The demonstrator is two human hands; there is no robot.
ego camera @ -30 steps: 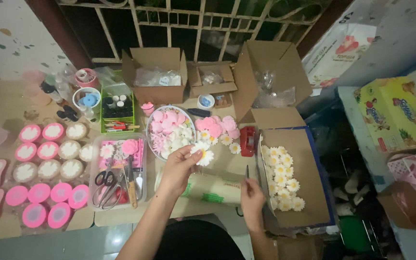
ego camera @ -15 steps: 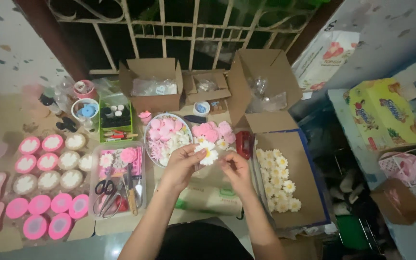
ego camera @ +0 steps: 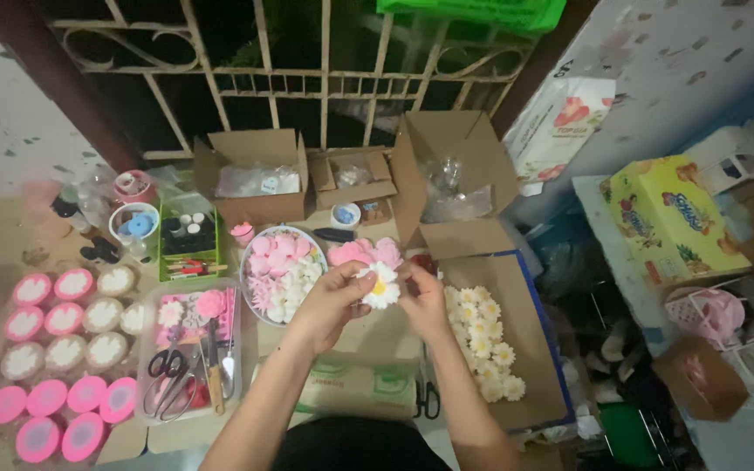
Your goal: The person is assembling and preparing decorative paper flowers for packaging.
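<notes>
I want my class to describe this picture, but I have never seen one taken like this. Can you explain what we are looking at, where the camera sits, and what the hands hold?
The camera sits on a person's head and looks down at their own bare hands. The left hand and right hand together hold a white daisy-shaped flower with a yellow middle. Below lies a worktop with a round bowl of pink and white pieces, a clear tray holding scissors, pink round containers, and a cardboard box with more white daisies.

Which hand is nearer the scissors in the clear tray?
Left. The left hand holds the white daisy just right of the tray with the scissors; the right hand is beyond the flower, farther right.
</notes>
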